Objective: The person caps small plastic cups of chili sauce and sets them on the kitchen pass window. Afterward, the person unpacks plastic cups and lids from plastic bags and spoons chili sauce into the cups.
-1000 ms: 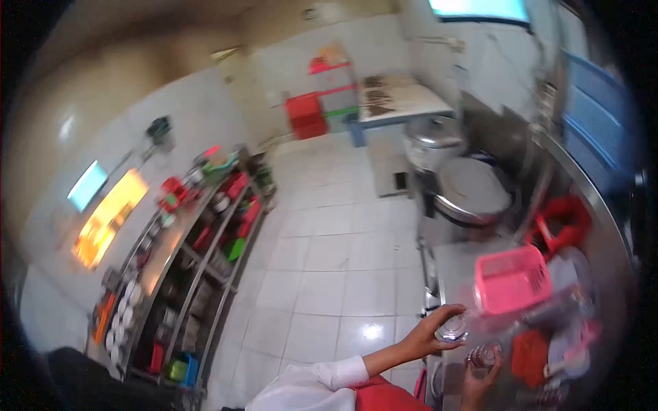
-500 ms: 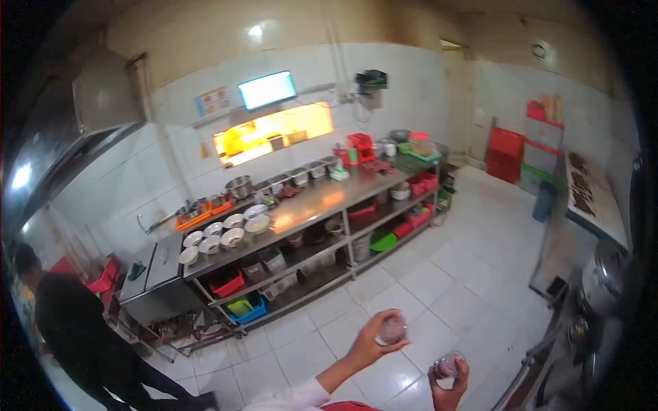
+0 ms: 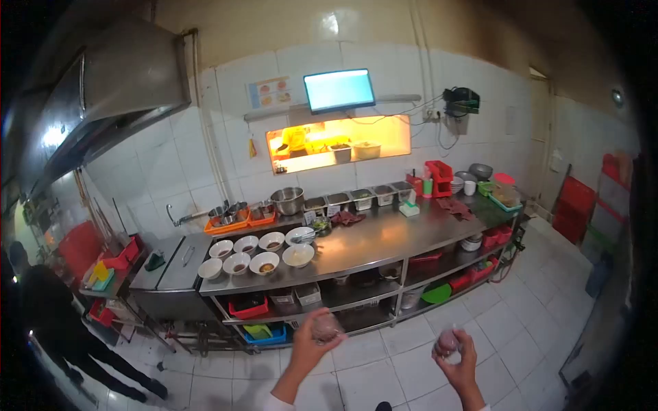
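two clear cups, one to each hand, before a long counter

edges and room: a long silver steel counter (image 3: 373, 233) is running across the view, its front edge lying beyond both hands. white square-tiled floor (image 3: 425, 363) is spreading on the near side and continuing around the counter's right end. bare steel is stretching over the middle of the top.

cups, two: the left hand (image 3: 306, 347) is grasping a small clear rounded cup (image 3: 329, 329) in curled fingers; the right hand (image 3: 462, 367) is gripping a second clear rounded cup (image 3: 447, 342). both are being held up short of the counter, well apart.

bowls, eight: white round bowls (image 3: 237, 264) are standing in two rows toward the counter's left end.

pans, five: silver rectangular metal pans (image 3: 362, 201) are lining the back edge.

surroundings: a silver round metal pot (image 3: 288, 201) is standing behind the bowls. a blue plastic bin (image 3: 271, 338) is resting below. the counter is standing between hands and wall; a person in dark clothing (image 3: 51, 308) is standing far left.
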### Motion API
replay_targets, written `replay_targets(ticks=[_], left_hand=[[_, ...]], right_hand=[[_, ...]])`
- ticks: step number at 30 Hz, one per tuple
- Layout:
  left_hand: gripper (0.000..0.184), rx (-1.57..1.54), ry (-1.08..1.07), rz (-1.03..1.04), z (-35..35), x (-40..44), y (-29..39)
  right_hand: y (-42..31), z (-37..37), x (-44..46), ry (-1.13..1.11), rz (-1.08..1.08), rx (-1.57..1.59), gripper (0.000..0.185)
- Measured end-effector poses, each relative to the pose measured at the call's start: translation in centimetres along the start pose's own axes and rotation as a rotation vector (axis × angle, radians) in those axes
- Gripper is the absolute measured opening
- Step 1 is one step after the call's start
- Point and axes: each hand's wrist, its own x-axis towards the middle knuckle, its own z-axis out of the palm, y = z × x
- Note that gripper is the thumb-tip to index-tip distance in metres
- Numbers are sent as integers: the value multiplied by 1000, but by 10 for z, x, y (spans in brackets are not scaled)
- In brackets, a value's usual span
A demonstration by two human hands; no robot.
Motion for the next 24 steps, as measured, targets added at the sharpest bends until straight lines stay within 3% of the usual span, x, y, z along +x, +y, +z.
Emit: replay_targets(ticks=[3, 5, 7, 11, 14, 15, 16, 17, 19, 24], left_hand=[[64, 121, 203, -18, -16, 51, -22], [66, 14, 245, -74, -35, 73, -55], [67, 184, 364, -69, -51, 93, -66], [68, 328, 503, -166, -82, 121, -129], [72, 292, 640, -286, -91, 154, -129], [72, 168, 685, -376, -101, 165, -149], [71, 162, 716, -347, -107, 185, -161], [70, 152, 752, -325, -111, 201, -170], [68, 44, 740, -341, -118, 239, -186], [71, 329, 720, -382, -119, 321, -211]], right_hand=[[36, 50, 114, -75, -90, 131, 71], [41, 89, 189, -113, -176, 138, 70], [53, 137, 261, -166, -278, 145, 68], [71, 258, 383, -298, -248, 336, 70], [92, 362, 463, -316, -256, 532, 69], [80, 376, 490, -256, -378, 391, 69], [75, 394, 512, -378, -216, 584, 71], [72, 415, 536, -369, -220, 585, 71], [77, 460, 584, -309, -294, 491, 72], [88, 576, 705, -221, -448, 350, 73]])
